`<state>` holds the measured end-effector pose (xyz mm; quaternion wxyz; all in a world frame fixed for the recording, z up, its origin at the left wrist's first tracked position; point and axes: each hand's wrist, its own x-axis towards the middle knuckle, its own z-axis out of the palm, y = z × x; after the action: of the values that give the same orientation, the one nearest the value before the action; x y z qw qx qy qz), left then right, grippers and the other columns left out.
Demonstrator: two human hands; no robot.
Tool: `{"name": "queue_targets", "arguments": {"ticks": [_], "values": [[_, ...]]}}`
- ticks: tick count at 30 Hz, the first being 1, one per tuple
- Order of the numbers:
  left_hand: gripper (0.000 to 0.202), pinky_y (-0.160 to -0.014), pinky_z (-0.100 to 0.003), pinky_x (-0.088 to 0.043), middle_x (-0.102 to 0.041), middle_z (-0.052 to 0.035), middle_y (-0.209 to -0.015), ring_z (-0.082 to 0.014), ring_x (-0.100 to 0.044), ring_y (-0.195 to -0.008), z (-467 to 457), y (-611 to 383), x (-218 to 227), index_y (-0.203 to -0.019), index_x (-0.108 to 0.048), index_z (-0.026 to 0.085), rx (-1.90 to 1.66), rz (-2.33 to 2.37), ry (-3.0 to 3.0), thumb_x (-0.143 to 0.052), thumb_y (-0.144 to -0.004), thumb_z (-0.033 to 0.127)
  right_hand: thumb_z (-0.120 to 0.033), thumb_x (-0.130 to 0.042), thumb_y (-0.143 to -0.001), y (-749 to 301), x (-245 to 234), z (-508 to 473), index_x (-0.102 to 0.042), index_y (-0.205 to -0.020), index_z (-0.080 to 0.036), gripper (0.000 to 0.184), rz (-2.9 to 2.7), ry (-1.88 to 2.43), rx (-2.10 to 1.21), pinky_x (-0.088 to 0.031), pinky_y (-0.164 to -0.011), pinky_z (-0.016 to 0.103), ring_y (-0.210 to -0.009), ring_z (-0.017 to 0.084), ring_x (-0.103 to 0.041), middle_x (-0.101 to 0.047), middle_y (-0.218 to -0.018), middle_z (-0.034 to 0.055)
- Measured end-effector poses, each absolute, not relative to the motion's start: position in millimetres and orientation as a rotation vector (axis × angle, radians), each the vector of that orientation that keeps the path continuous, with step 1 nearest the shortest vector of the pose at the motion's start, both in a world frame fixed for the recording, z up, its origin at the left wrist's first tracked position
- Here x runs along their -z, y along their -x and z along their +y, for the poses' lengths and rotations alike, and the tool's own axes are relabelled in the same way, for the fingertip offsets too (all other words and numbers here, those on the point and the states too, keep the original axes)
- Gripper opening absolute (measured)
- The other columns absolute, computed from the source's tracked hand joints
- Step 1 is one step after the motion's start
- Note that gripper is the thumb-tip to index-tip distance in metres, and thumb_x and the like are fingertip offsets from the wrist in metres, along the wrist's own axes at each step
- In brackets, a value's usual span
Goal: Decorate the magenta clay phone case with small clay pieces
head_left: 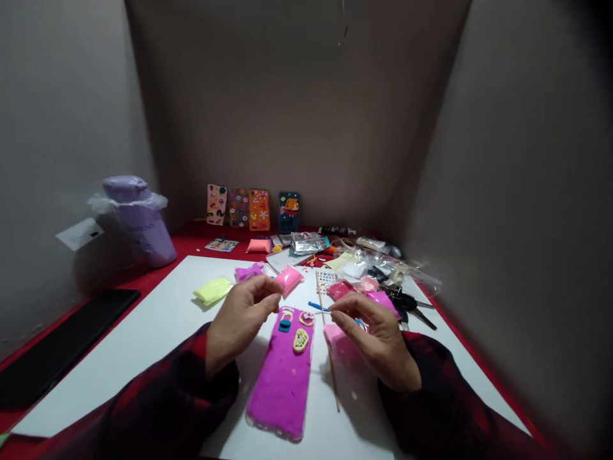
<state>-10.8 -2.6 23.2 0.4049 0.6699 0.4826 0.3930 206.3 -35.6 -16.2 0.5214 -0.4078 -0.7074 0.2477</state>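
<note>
One purple-coated phone case (280, 390) is lying near the front of the white tabletop (158, 313), between the two hands, its upper end bearing three raised motifs (301, 340). The left hand (246, 316) is hovering by the case's upper left corner, fingers curling with thumb and index close together; whether they are gripping anything cannot be told. The right hand (373, 338) is bringing thumb and index together near one blue stick (317, 307); a pale sliver is showing at these fingertips, its hold unclear. One wooden skewer (334, 377) is lying just right of the case. Four decorated phone cases (259, 209) are standing in a row at the back. Open room is stretching leftward from one yellow packet (213, 291) to the tabletop's left edge; rightward, clutter is crowding the far half.
</note>
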Motion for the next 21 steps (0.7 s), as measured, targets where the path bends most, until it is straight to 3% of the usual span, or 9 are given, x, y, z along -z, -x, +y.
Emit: {"name": "queue_targets", "arguments": {"ticks": [6,12,21], "values": [[0.014,-0.064,-0.028,-0.043,-0.059,-0.0018,-0.080,-0.0154,-0.053,-0.072,-11.3,34.9,-9.1,-0.087,-0.058,0.017,-0.808,1.365,-1.946,-0.048,-0.077,0.020,-0.025,-0.057,-0.086,-203.6,10.8,-36.9,-0.062,-0.081,-0.019,0.010,-1.709,1.039,-0.624,-0.043,-0.060,0.025,-0.067,0.013,-0.055,-0.061,-0.073,0.0000],[0.012,-0.078,-0.030,-0.044,-0.060,-0.0030,-0.097,-0.0165,-0.053,-0.087,-22.9,41.2,-2.7,-0.090,-0.059,0.020,-0.641,1.112,-2.127,-0.053,-0.079,0.019,-0.026,-0.056,-0.087,-205.8,11.2,-35.1,-0.061,-0.081,-0.019,0.010,-1.734,1.083,-0.642,-0.042,-0.057,0.026,-0.066,0.013,-0.054,-0.061,-0.073,0.0000],[0.008,-0.079,-0.030,-0.045,-0.057,-0.0046,-0.096,-0.0179,-0.052,-0.092,-42.3,37.0,8.1,-0.088,-0.055,0.020,-0.497,0.954,-2.295,-0.052,-0.083,0.014,-0.021,-0.054,-0.087,-202.1,12.1,-37.7,-0.061,-0.082,-0.019,0.009,-1.849,1.085,-0.457,-0.040,-0.060,0.028,-0.067,0.014,-0.053,-0.060,-0.073,0.0013]]}}
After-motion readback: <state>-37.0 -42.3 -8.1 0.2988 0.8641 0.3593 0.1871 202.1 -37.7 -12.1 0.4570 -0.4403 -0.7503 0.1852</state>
